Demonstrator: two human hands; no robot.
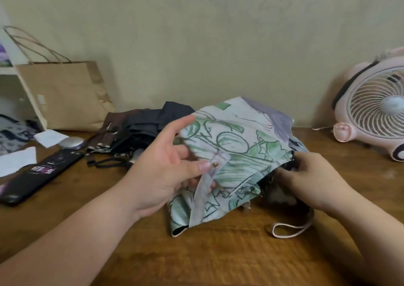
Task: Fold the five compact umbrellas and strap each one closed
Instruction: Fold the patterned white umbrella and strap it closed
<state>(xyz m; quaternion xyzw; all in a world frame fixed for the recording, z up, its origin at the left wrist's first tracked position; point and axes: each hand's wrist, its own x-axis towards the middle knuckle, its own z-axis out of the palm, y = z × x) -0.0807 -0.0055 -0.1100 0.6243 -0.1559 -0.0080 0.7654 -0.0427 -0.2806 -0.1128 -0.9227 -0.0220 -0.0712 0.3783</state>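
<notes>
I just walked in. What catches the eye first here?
A half-folded umbrella with green drawings, mid-table: the left hand pinches its snap strap, the right hand holds its dark end. A pink fan stands far right; a brown paper bag stands back left.

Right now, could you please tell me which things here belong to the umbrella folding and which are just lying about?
Job: green-print umbrella, held by the right hand; its strap, pinched by the left hand; pile of dark umbrellas; black umbrella lying at left.
Lying about: paper bag; pink fan; white papers; silver oval object.
</notes>
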